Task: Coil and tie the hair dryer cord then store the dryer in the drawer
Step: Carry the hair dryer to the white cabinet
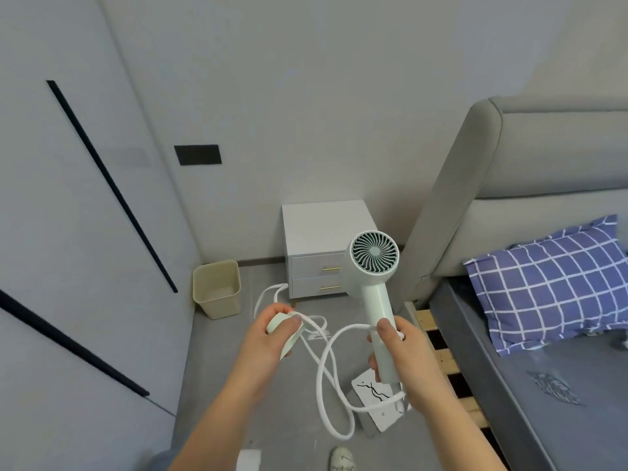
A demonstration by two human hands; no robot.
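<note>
Gripping the hair dryer (372, 266) upright by its handle, right hand (402, 355); left hand (272, 334) closed around the cord (326, 385) plug

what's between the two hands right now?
Head view: only loose loops of the white cord span from left hand to right hand; floor below.

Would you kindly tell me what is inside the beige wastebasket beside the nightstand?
The wastebasket looks empty: its inner walls and most of its bottom show bare. The near wall hides the front strip of the bottom, so something small could lie there.

shoe (341, 459) cut by bottom edge; pillow (550, 283) cut at right | plug end hidden in left hand (275, 329)
</note>
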